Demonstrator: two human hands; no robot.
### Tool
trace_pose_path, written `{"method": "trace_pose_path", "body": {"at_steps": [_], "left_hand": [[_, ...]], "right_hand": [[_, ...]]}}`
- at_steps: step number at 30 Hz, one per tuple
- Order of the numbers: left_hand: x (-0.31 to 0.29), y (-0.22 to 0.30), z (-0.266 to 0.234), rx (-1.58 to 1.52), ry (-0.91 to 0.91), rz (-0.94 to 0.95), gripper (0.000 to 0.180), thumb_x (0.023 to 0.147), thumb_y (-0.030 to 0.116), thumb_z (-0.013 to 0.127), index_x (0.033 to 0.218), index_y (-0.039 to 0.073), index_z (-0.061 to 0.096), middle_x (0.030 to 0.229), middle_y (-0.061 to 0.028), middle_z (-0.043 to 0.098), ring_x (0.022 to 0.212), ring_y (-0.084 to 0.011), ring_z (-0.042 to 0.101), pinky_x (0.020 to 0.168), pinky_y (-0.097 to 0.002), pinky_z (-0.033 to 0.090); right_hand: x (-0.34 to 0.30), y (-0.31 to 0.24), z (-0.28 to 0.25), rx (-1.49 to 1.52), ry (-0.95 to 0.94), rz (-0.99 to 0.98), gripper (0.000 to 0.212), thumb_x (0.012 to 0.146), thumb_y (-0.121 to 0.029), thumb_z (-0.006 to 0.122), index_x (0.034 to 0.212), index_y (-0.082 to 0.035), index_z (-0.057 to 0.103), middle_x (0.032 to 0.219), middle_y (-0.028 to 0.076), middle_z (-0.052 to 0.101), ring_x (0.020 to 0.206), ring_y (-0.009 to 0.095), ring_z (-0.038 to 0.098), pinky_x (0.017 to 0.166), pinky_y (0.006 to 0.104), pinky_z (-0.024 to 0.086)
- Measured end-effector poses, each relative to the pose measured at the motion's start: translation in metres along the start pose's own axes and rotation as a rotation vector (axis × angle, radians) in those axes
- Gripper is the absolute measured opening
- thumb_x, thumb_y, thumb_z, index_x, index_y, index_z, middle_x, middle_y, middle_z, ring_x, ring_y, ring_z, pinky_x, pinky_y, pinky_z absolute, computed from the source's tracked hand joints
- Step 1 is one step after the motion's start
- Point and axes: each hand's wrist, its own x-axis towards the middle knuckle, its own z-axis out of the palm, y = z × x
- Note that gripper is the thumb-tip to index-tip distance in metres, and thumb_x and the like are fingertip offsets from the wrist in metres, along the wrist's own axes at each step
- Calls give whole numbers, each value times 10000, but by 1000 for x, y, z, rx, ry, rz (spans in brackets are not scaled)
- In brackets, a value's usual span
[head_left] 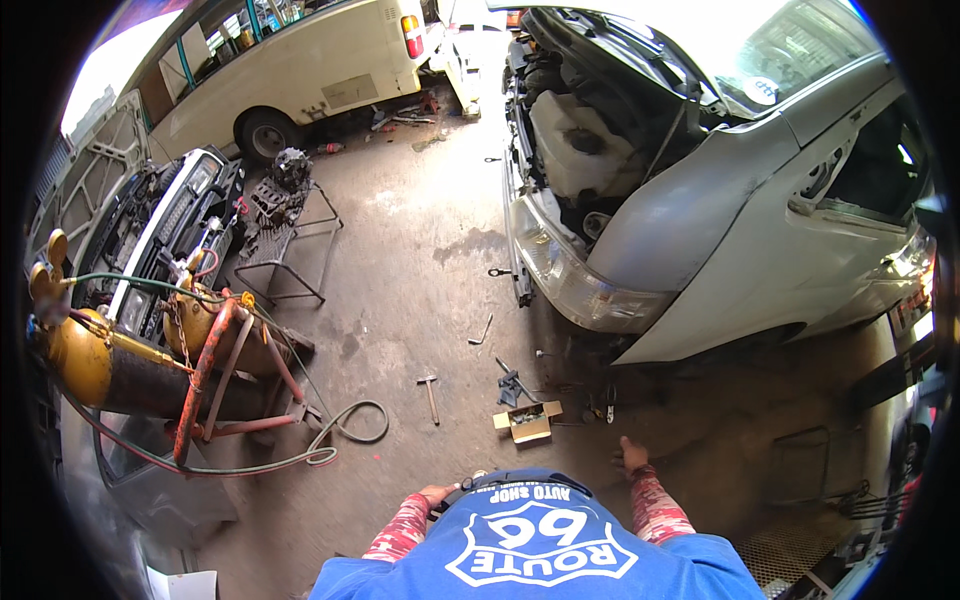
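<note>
My right hand (632, 457) reaches forward above the floor, fingers apart, with nothing visible in it. The nearest tool ahead of it is what looks like a pair of pliers (611, 404). My left hand (437, 494) is held close to the blue shirt, beside a dark strap-like item (466, 486); its fingers are mostly hidden. An open cardboard box (530, 431) with small parts inside stands in front of me. A black metal part (512, 388) lies just beyond it. Farther left are a hammer (431, 400) and a bent wrench (483, 330).
A silver van (700, 240) with its hood up and headlight exposed stands at the right. Yellow-topped gas cylinders (85, 350) on an orange cart (205, 385) trail a hose (350, 432) across the floor at left. Beyond are a metal stand (290, 262) and a cream bus (330, 60).
</note>
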Motion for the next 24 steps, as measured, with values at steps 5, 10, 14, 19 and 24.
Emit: {"method": "trace_pose_path", "body": {"at_steps": [5,10,14,19,24], "left_hand": [[10,15,3,-108,363,69,527,929,505,611,1223,72,669,1027,-90,707,803,-226,698,649,-380,549],[14,11,8,-36,448,57,515,917,479,603,1187,51,700,892,-138,724,745,-225,703,634,-367,550],[22,10,10,80,397,92,573,905,489,596,1218,18,684,1150,-223,701,1086,-328,675,917,-426,535],[49,31,-15,96,343,20,651,885,530,592,1241,-11,660,1260,-245,645,1193,-357,621,1030,-418,466],[75,46,-57,249,384,47,686,884,554,577,1262,-15,644,1322,-251,596,1264,-359,562,1075,-415,432]], "right_hand": [[-18,-15,48,-282,-158,-40,404,955,-390,633,1180,-55,620,935,68,683,694,185,670,574,388,501],[-19,8,55,-278,-251,-33,387,915,-373,680,1104,-36,664,858,68,685,626,176,659,512,352,486],[-8,41,22,-200,-189,-49,398,914,-347,687,1145,-25,662,837,83,688,650,204,669,495,333,500],[-13,52,-20,17,-7,279,529,936,-407,648,1354,-101,544,1131,133,649,895,323,668,760,503,551],[-8,-32,32,352,-135,141,746,945,-590,552,1503,-136,354,1386,182,509,1155,365,566,964,547,432]]}}
